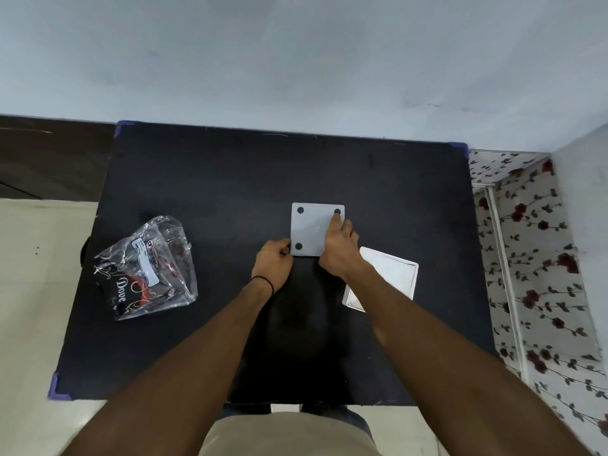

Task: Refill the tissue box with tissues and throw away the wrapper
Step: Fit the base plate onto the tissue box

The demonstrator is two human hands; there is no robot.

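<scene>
A grey square tissue box [312, 230] lies upside down in the middle of the black table [230, 179], its flat base up with black round feet at the corners. My left hand [272, 265] pinches the box's near left corner. My right hand [340, 250] lies flat on the base, fingers reaching toward the far right foot. A white square panel [390, 274], seemingly the box's lid or bottom, lies just right of the box, partly under my right forearm. A crumpled clear plastic wrapper [148, 268] with black "Dove" print lies at the table's left side. No tissues show.
The table stands against a pale wall. A floral-patterned surface [533, 258] with a white rail borders the table's right side. Light floor tiles [36, 291] lie to the left. Blue protectors cap the table corners.
</scene>
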